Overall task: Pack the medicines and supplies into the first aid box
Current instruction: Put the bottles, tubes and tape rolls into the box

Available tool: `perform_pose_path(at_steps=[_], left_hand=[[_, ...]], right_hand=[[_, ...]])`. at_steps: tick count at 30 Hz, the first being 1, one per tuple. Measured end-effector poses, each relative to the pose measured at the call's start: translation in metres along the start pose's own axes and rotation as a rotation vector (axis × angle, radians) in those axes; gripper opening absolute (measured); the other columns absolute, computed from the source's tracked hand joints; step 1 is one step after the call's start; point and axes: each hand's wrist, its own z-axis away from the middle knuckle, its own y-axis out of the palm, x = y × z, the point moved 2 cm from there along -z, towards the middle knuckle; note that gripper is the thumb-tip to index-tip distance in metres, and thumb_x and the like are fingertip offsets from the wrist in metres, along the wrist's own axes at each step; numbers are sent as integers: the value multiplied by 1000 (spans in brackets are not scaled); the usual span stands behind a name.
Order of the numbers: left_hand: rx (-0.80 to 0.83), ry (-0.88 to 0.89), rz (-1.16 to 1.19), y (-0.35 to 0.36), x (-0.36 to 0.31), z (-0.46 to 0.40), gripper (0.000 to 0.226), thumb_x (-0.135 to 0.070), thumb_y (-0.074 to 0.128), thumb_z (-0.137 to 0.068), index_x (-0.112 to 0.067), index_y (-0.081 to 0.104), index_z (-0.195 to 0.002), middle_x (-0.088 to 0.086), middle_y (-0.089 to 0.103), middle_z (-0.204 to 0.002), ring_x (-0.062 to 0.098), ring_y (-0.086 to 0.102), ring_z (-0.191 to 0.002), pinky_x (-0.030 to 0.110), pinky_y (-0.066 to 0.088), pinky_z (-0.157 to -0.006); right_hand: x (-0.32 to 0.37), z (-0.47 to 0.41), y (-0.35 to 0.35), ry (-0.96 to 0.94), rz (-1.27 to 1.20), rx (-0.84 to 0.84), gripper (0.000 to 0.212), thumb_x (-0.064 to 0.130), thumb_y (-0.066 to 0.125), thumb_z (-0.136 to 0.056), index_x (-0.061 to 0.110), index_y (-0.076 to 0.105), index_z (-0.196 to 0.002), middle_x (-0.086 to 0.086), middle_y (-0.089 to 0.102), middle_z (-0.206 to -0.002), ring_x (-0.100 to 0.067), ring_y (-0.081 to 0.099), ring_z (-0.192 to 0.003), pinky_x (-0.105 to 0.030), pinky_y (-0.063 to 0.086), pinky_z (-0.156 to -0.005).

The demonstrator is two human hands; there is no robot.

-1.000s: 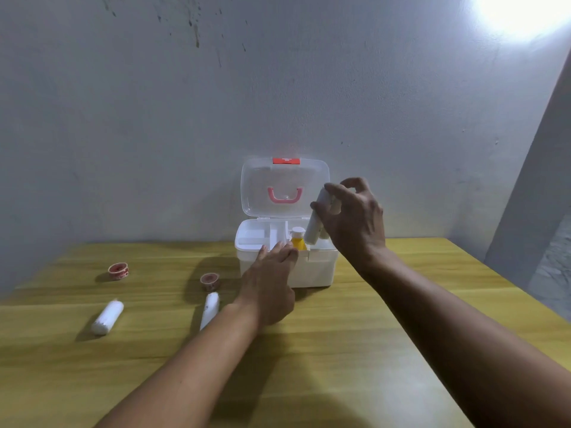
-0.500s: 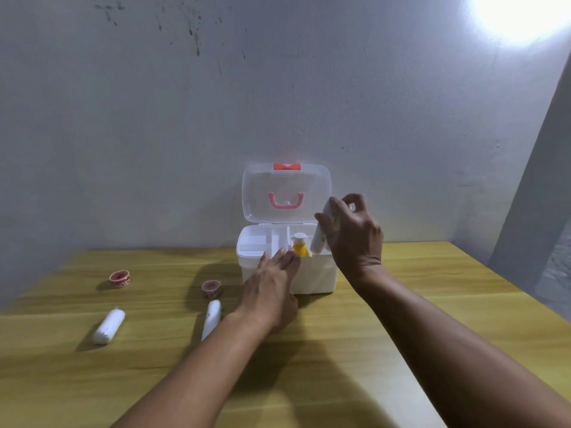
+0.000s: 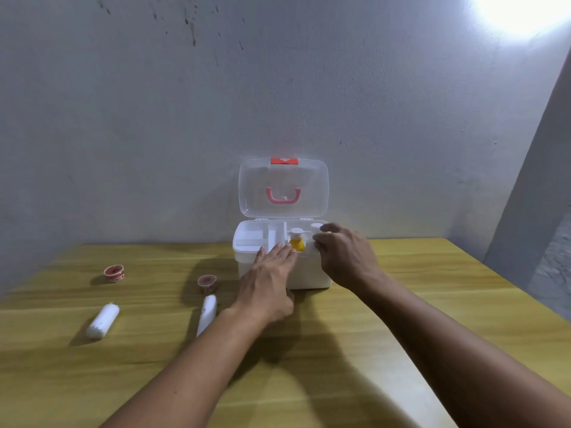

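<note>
The white first aid box [image 3: 312, 274] stands open against the wall, its clear lid [image 3: 282, 186] upright with a pink handle. A yellow bottle [image 3: 297, 240] with a white cap stands in its tray. My right hand [image 3: 346, 257] is over the box's right end, fingers curled on a white bottle [image 3: 316, 227] whose top pokes out of the box. My left hand [image 3: 267, 284] lies flat against the box's front, fingertips on the rim, holding nothing. On the table to the left lie two white rolls [image 3: 103, 321] [image 3: 207, 313] and two small red-and-white tape rolls [image 3: 114, 273] [image 3: 207, 283].
The wooden table [image 3: 340, 381] runs up to a grey wall behind the box. Its right edge drops off beside a grey pillar [image 3: 537, 196]. A bright light glares at the top right.
My right hand has come down from beside the lid, lowering the white bottle into the box's right end. My left hand has stayed on the box's front rim.
</note>
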Motion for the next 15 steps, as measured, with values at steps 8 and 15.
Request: perform_pose_path(at_steps=[8, 15], left_hand=[[31, -3, -32, 2, 0, 0, 78, -9, 52, -83, -14, 13, -150, 2, 9, -160, 12, 2, -147, 28, -8, -117], [-191, -104, 3, -16, 12, 19, 56, -15, 53, -80, -13, 44, -135, 3, 46, -143, 20, 37, -134, 34, 30, -111]], right_hand=[[5, 29, -3, 48, 16, 179, 70, 6, 30, -80, 19, 24, -148, -6, 32, -155, -29, 29, -141, -47, 21, -114], [18, 31, -3, -5, -59, 132, 65, 9, 37, -82, 17, 25, -145, -8, 19, -158, -29, 11, -146, -49, 17, -117]])
